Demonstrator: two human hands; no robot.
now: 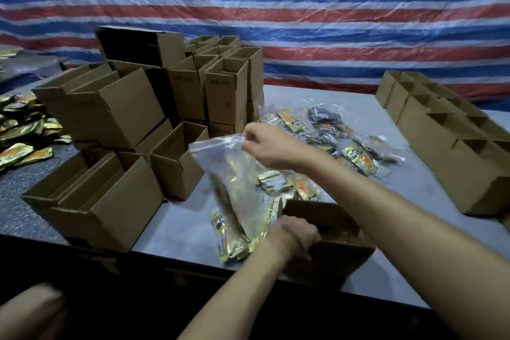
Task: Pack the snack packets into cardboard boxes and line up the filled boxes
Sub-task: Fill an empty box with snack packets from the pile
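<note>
Two hands, apart: right hand pinches the bag of snack packets by its top, hanging beside the cardboard box that left hand grips steady at the bench's near edge

Pale table is packed: empty boxes heaped on the left, a box row down the right, bagged packets in the middle, one open box at the near edge.
</note>
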